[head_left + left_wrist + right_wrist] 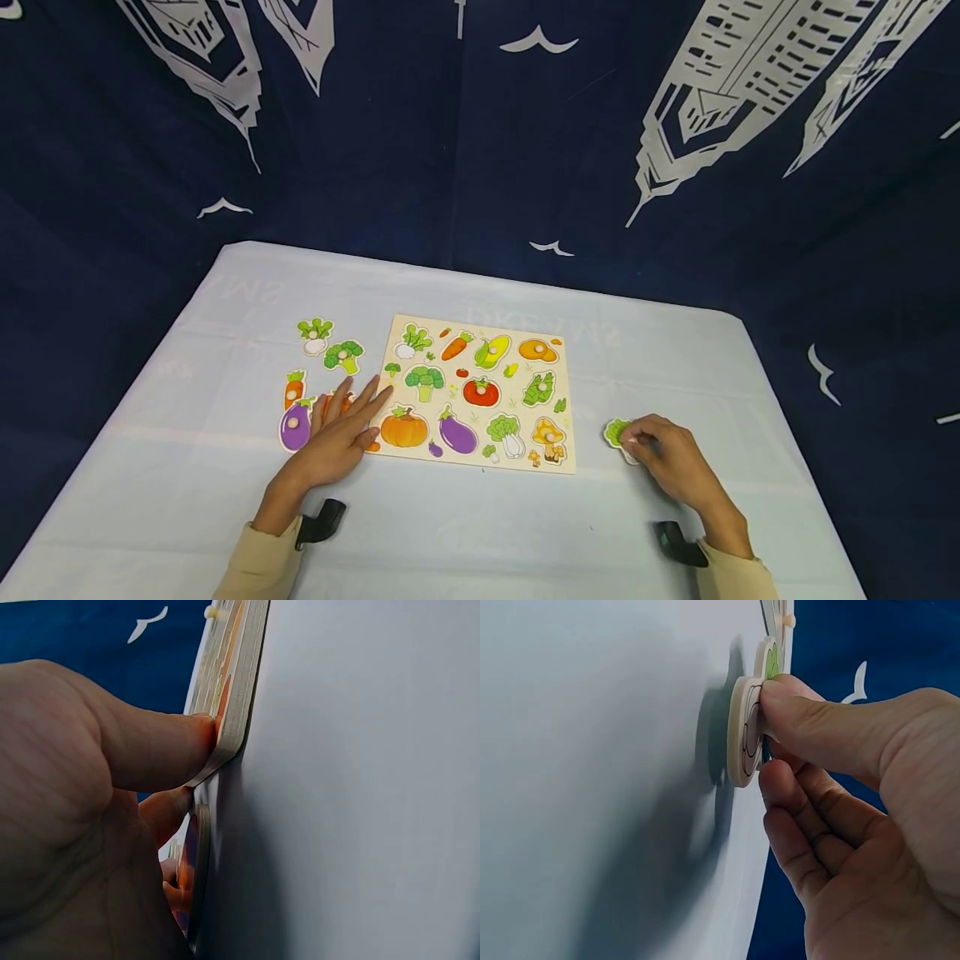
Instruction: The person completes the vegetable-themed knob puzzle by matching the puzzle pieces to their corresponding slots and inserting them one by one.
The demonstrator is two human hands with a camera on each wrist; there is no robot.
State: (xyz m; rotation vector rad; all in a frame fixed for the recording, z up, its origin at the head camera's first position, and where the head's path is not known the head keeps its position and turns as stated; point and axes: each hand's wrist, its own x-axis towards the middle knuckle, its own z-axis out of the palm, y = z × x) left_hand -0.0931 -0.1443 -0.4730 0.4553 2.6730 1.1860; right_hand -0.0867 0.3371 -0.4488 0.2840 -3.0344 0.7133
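A wooden vegetable puzzle board lies flat on the white-covered table. My left hand rests at its left edge with fingers spread, and in the left wrist view the thumb presses the board's corner. Under the left fingers a pumpkin piece is partly hidden. Beside that hand are an eggplant piece and a carrot piece. Right of the board, my right hand pinches a bok choy piece between thumb and fingers, close over the cloth, its shadow beside it.
A radish piece and a broccoli piece lie beyond the left hand, left of the board. The white cloth covers the table, and a dark blue patterned curtain hangs behind its far edge.
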